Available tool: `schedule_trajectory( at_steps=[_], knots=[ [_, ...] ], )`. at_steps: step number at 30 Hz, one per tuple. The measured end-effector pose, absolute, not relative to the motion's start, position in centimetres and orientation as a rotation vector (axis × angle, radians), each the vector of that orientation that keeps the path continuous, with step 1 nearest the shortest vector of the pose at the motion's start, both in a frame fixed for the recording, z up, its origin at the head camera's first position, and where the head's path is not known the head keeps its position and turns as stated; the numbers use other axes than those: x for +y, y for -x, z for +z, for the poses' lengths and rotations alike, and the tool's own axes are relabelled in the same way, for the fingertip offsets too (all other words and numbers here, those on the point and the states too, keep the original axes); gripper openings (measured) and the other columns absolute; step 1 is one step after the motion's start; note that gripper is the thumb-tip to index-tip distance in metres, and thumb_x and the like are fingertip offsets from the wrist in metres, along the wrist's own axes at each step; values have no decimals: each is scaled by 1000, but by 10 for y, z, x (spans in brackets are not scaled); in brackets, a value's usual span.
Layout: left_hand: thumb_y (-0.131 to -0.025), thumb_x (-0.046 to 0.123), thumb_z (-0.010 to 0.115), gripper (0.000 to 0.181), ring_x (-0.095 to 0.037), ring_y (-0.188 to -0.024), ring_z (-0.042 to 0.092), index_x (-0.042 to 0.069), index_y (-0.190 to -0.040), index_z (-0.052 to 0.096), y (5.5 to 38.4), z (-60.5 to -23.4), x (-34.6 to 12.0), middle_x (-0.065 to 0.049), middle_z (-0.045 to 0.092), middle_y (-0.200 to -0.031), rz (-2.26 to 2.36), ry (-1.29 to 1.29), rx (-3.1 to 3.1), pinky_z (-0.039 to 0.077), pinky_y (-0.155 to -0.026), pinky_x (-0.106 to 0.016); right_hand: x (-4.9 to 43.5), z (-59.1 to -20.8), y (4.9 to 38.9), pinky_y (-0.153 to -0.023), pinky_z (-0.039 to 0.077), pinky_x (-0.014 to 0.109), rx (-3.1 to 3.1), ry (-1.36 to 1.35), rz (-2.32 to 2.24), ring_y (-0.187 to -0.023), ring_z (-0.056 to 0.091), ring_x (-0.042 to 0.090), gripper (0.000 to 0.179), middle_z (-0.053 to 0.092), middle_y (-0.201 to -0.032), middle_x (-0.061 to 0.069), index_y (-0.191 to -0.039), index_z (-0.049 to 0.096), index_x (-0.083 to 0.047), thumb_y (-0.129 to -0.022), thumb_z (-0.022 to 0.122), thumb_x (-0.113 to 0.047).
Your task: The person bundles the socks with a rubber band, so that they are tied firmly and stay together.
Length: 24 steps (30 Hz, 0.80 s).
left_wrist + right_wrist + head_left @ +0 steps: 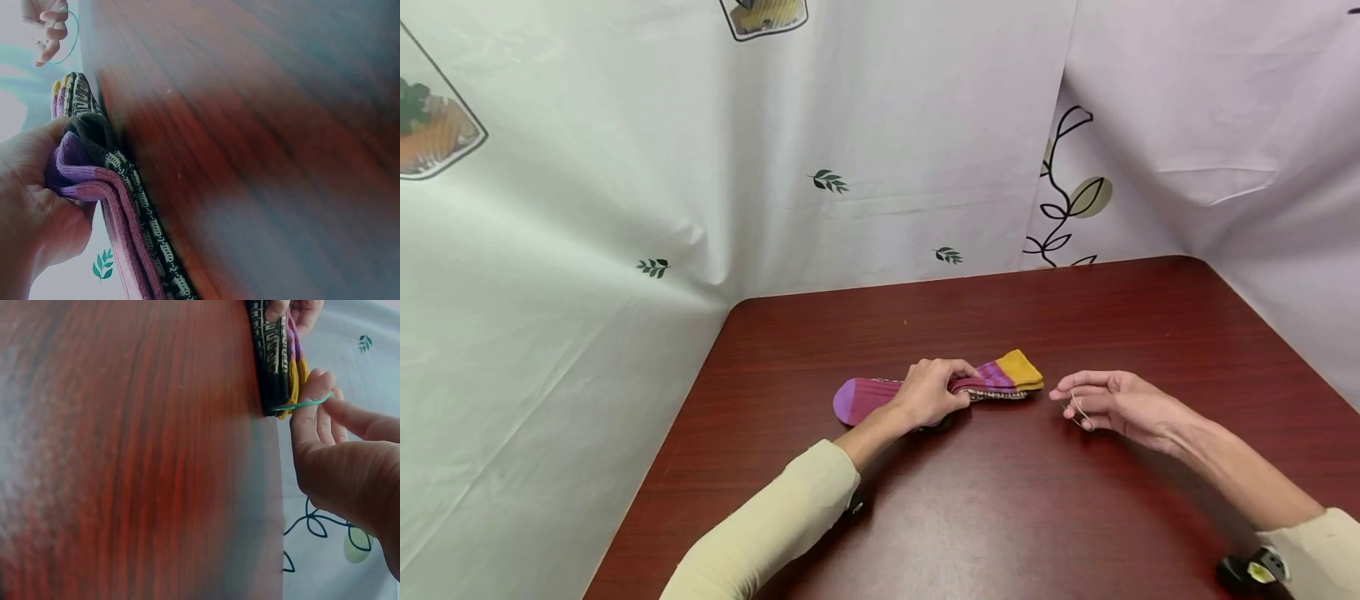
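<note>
A pair of maroon socks (868,402) with purple toes and yellow cuffs lies lengthwise on the table. Under it is a black-and-white patterned pair of socks (270,356), seen clearly in both wrist views. My left hand (929,392) grips the stack around its middle, thumb on the near side. To the right of the yellow cuffs, apart from them, my right hand (1127,407) holds a thin rubber band (309,404) between thumb and fingers. The band looks pale in the head view and greenish in the wrist views.
The dark red wooden table (1000,500) ends at a white printed curtain (880,150) behind and at both sides. A small black device (1255,571) is strapped under the right sleeve (1318,542); another dark piece shows beneath the left sleeve (797,508).
</note>
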<state>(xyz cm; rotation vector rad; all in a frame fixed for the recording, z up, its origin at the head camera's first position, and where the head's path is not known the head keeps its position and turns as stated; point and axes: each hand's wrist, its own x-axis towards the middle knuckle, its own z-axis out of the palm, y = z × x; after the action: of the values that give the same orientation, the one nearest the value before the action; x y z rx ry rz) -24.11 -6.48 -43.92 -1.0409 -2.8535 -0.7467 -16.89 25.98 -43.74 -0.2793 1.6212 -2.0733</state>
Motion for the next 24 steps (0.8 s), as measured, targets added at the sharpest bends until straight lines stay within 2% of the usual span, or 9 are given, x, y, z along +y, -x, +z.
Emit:
schedule_trajectory(
  at_steps=[4, 7, 11, 14, 18, 20, 24],
  knots=[
    [-90, 17, 78, 31, -9, -74, 53, 25, -120, 80, 240, -438, -64, 10, 77, -97, -745, 1035, -2864, 45, -73, -27, 258, -437, 167, -71, 60, 25, 1633, 304, -2092, -93, 74, 13, 26, 77, -121, 5, -121, 74, -7, -106, 56, 6],
    [-90, 17, 78, 30, -8, -74, 54, 25, -119, 80, 240, -438, -64, 10, 77, -96, -740, 1034, -2864, 46, -73, -27, 256, -438, 167, -69, 59, 24, 1633, 330, -2105, -91, 73, 13, 24, 77, -122, 8, -122, 70, -9, -107, 56, 5],
    [-89, 17, 79, 31, -7, -73, 55, 25, -118, 80, 240, -437, -63, 12, 76, -92, -727, 1038, -2856, 47, -74, -28, 254, -438, 166, -69, 59, 25, 1688, 337, -2077, -90, 73, 15, 14, 76, -123, 12, -111, 63, -10, -109, 55, 1],
    [-89, 17, 79, 31, -7, -74, 56, 25, -118, 80, 240, -437, -63, 12, 76, -91, -716, 1039, -2858, 47, -74, -29, 253, -437, 165, -72, 60, 27, 1767, 312, -2018, -93, 74, 16, 13, 76, -124, 10, -107, 67, -9, -111, 55, -5],
    [-90, 18, 79, 30, -5, -76, 59, 25, -119, 80, 240, -437, -63, 11, 77, -94, -704, 1035, -2867, 49, -77, -29, 252, -436, 166, -80, 62, 34, 1860, 278, -1949, -102, 76, 19, 30, 77, -125, 6, -121, 75, -1, -114, 52, -18],
    [-90, 18, 79, 30, -5, -77, 59, 25, -119, 80, 240, -437, -63, 11, 77, -94, -698, 1035, -2869, 49, -77, -29, 252, -435, 166, -84, 62, 37, 1903, 256, -1935, -105, 76, 21, 36, 76, -125, 6, -129, 72, 4, -115, 51, -21],
    [-90, 18, 79, 30, -5, -77, 59, 25, -119, 80, 240, -437, -63, 11, 76, -93, -699, 1035, -2867, 49, -76, -28, 250, -438, 167, -87, 62, 39, 2003, 218, -1921, -107, 75, 22, 47, 73, -130, 12, -142, 56, 15, -114, 53, -22]
  ],
)
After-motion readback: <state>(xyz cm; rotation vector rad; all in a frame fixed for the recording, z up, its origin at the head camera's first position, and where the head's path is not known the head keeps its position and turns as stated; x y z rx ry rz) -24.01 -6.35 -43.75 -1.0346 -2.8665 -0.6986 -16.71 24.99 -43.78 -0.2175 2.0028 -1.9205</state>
